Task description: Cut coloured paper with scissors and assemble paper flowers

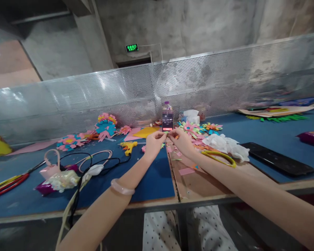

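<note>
Green paper scrap [166,132], tiny, sits pinched between my left hand [154,142] and right hand [181,139], fingertips of both closed on it, above the middle of the tabletop [151,181] toward its far edge. I judge it could tear or slip if I pull unevenly. The glue gun [128,146] lies just left of my hands; its cord could snag my wrist. Paper flowers [192,128] crowd the right, easily brushed off.

Blue-covered table [264,134] with paper flowers [68,141], glue gun [128,146], black phone [277,158].
</note>
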Demonstrator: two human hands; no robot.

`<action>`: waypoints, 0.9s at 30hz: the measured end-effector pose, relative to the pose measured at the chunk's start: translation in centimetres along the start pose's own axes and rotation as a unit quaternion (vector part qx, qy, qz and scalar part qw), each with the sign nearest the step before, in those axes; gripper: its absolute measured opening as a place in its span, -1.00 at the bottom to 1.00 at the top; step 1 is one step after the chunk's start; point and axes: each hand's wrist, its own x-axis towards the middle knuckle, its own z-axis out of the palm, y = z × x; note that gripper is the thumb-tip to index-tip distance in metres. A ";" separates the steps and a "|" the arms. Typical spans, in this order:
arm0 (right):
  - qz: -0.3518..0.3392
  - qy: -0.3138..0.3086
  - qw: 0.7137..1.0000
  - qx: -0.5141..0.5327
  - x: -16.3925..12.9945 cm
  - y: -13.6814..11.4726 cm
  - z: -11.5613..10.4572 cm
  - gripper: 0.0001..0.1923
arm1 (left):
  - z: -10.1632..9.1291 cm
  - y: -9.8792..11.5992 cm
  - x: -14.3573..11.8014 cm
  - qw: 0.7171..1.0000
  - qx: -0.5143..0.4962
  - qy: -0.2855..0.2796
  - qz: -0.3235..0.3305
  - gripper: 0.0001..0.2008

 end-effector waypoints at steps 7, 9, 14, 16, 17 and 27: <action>0.076 -0.039 0.992 0.094 1.0 1.7 1.1 -0.84 | -0.6 -0.8 0.6 1.000 0.003 -0.001 -0.013 -0.87; 0.085 -0.040 0.990 0.107 0.8 1.7 1.2 -0.83 | -0.8 -0.9 0.7 1.000 0.004 -0.013 -0.015 -0.87; 0.103 -0.059 0.985 0.126 0.5 0.9 0.5 -0.82 | -0.8 -1.0 0.6 0.999 -0.013 -0.048 -0.009 -0.86; 0.106 -0.092 0.982 0.128 0.7 0.6 0.0 -0.82 | -0.8 -1.1 0.6 0.998 -0.023 -0.059 -0.007 -0.86; 0.104 -0.108 0.982 0.119 0.8 0.6 -0.3 -0.82 | -0.8 -1.1 0.6 0.998 -0.027 -0.064 -0.007 -0.86; -0.008 -0.166 0.985 -0.045 1.4 1.2 -1.4 -0.86 | -0.6 -1.1 0.1 0.996 0.000 -0.086 -0.011 -0.82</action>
